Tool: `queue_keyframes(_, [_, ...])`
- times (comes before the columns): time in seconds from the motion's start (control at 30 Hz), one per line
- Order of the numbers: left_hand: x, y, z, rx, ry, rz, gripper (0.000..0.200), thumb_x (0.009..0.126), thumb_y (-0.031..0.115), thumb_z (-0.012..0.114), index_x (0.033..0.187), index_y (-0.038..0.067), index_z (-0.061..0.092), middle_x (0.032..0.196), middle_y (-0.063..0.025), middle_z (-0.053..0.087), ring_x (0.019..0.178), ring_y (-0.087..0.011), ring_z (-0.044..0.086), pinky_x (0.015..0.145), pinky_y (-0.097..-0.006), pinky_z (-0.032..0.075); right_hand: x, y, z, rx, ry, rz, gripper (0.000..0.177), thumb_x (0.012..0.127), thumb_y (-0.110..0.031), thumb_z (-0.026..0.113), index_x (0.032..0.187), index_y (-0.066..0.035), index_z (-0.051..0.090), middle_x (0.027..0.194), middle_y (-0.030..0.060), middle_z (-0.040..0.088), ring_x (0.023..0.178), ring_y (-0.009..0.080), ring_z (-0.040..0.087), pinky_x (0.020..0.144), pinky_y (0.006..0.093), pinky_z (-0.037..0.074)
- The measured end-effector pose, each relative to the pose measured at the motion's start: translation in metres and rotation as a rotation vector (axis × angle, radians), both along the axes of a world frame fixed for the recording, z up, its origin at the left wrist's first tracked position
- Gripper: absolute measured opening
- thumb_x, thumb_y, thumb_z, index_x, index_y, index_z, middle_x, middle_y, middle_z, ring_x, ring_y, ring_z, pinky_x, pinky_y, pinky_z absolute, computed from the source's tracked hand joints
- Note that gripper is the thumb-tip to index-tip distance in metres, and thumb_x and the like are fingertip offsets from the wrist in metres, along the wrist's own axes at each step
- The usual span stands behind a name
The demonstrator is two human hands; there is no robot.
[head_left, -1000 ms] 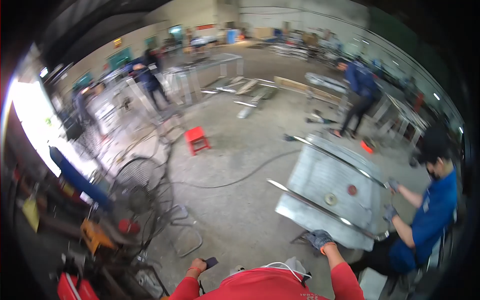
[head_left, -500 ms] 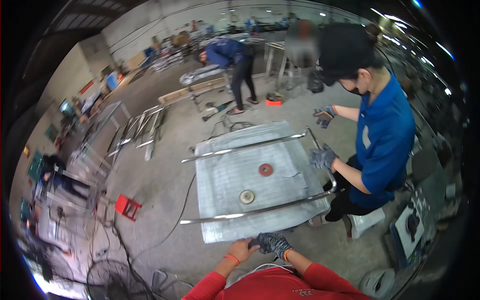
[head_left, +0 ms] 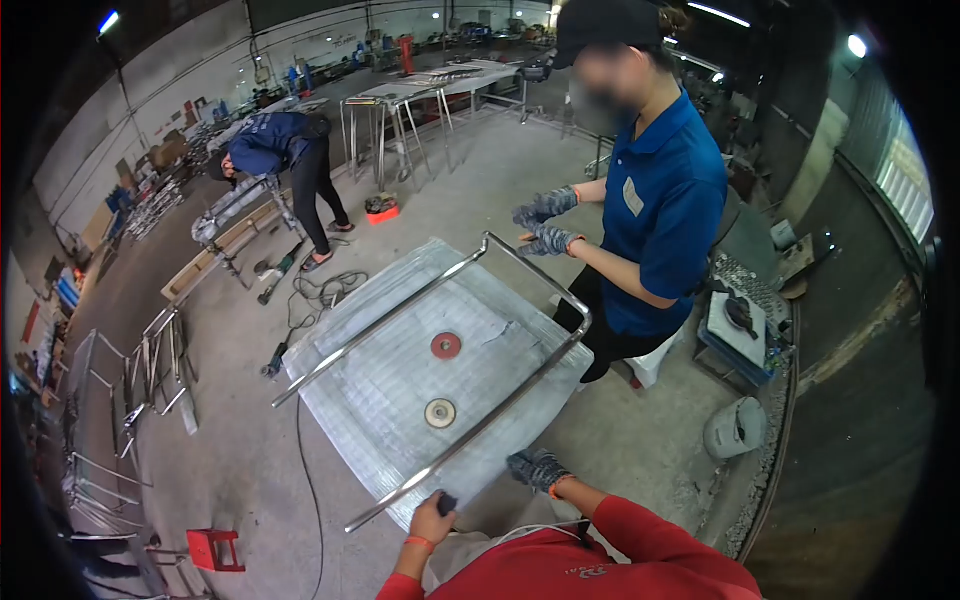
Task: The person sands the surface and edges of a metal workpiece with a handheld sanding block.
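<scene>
Head camera looks down over the worktable [head_left: 372, 398].

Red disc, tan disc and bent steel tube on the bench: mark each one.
Red disc [head_left: 446, 346]: head view, centre of its face.
Tan disc [head_left: 440, 413]: head view, centre of its face.
Bent steel tube [head_left: 480, 420]: head view, middle of the long rail nearer the camera.

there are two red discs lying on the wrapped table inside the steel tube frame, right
Only one is red. The head view shows a red disc and a pale tan disc, both lying on the wrapped table inside the steel tube frame.
</scene>
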State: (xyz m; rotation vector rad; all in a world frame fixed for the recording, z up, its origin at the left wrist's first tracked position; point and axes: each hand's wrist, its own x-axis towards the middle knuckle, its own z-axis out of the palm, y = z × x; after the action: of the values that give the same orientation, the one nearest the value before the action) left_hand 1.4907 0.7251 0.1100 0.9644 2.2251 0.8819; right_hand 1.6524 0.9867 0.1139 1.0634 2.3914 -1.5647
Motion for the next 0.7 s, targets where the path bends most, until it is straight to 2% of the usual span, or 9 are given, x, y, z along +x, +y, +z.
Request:
queue_keyframes(0.03, [-0.009, -0.017, -0.003, 0.014, -0.009, -0.007, 0.056, 0.075, 0.027, 0.072, 0.123, 0.001, 0.059, 0.111, -0.0262, 0.066, 0.103, -0.0403, 0.064, 0.091, -0.0444, 0.051, 0.022, 0.002, -0.012, 0.281, -0.01, 0.092, 0.046, 0.092, -0.046, 0.055, 0.106, -0.004, 0.07, 0.089, 0.0162, 0.072, 0.08, 0.0325, 0.069, 0.076, 0.0431, 0.052])
queue_keyframes(0.13, [-0.036, -0.047, 0.011, -0.093, -0.025, -0.002, 0.058, 0.074, 0.033, 0.072, 0.122, 0.003, 0.059, 0.109, -0.0255, 0.067, 0.103, -0.0408, 0.065, 0.091, -0.0446, 0.051, 0.108, 0.002, -0.049, 0.421, -0.237, -0.023, 0.042, 0.09, -0.044, 0.054, 0.101, -0.008, 0.073, 0.102, 0.016, 0.071, 0.089, 0.0386, 0.067, 0.078, 0.0451, 0.051])
queue_keyframes(0.2, [-0.049, -0.05, 0.023, -0.201, 0.015, 0.022, 0.058, 0.075, 0.038, 0.071, 0.12, 0.003, 0.059, 0.109, -0.0252, 0.067, 0.103, -0.0409, 0.065, 0.091, -0.0449, 0.051, 0.158, -0.018, -0.045, 0.044, -0.477, -0.376, 0.048, 0.092, -0.048, 0.053, 0.089, -0.004, 0.073, 0.073, 0.0111, 0.07, 0.066, 0.0259, 0.065, 0.067, 0.0416, 0.049])
queue_keyframes(0.23, [-0.058, -0.051, 0.013, -0.216, 0.049, 0.003, 0.06, 0.076, 0.042, 0.07, 0.12, 0.004, 0.059, 0.107, -0.0252, 0.068, 0.101, -0.0403, 0.065, 0.09, -0.0451, 0.052, 0.201, -0.017, -0.076, 0.361, -0.578, -0.008, 0.048, 0.093, -0.049, 0.055, 0.083, -0.006, 0.073, 0.07, 0.0075, 0.07, 0.061, 0.0222, 0.063, 0.06, 0.0409, 0.048])
queue_keyframes(0.33, [-0.075, -0.053, 0.01, -0.212, -0.074, -0.048, 0.059, 0.076, 0.042, 0.07, 0.119, 0.003, 0.06, 0.104, -0.0245, 0.069, 0.1, -0.04, 0.066, 0.089, -0.045, 0.052, 0.269, -0.05, -0.083, 0.01, -0.906, -0.167, 0.042, 0.088, -0.048, 0.057, 0.079, -0.012, 0.076, 0.076, 0.0112, 0.072, 0.075, 0.0268, 0.071, 0.074, 0.0425, 0.054])
queue_keyframes(0.53, [-0.063, -0.068, -0.024, -0.073, -0.093, -0.241, 0.044, 0.082, 0.031, 0.063, 0.116, 0.002, 0.065, 0.106, -0.025, 0.068, 0.099, -0.0399, 0.065, 0.089, -0.0447, 0.051, 0.212, -0.04, -0.089, 0.009, -0.764, -0.307, 0.047, 0.087, -0.052, 0.057, 0.075, -0.011, 0.076, 0.072, 0.0106, 0.072, 0.072, 0.0269, 0.071, 0.074, 0.0412, 0.054])
queue_keyframes(0.6, [-0.056, -0.068, -0.019, -0.135, -0.162, -0.23, 0.043, 0.083, 0.031, 0.062, 0.115, 0.002, 0.065, 0.107, -0.0245, 0.067, 0.1, -0.0393, 0.065, 0.089, -0.045, 0.051, 0.16, -0.03, -0.088, 0.53, -0.686, -0.102, 0.047, 0.088, -0.052, 0.054, 0.075, -0.012, 0.077, 0.075, 0.0114, 0.072, 0.074, 0.0295, 0.071, 0.073, 0.0429, 0.054])
queue_keyframes(0.67, [-0.043, -0.073, -0.012, -0.178, -0.253, -0.156, 0.042, 0.084, 0.031, 0.061, 0.113, 0.001, 0.065, 0.108, -0.0239, 0.067, 0.101, -0.0387, 0.065, 0.089, -0.0452, 0.051, 0.091, -0.022, -0.066, 0.471, -0.565, 0.078, 0.042, 0.09, -0.047, 0.052, 0.076, -0.015, 0.077, 0.08, 0.012, 0.073, 0.077, 0.033, 0.07, 0.074, 0.045, 0.054])
queue_keyframes(0.7, [-0.036, -0.075, -0.006, -0.203, -0.158, -0.231, 0.041, 0.085, 0.031, 0.06, 0.112, 0.001, 0.065, 0.106, -0.0235, 0.068, 0.099, -0.0386, 0.066, 0.088, -0.0454, 0.051, 0.076, 0.006, -0.162, 0.714, -0.466, 0.501, 0.039, 0.09, -0.045, 0.052, 0.079, -0.016, 0.076, 0.081, 0.0124, 0.072, 0.077, 0.0344, 0.07, 0.074, 0.0461, 0.054])
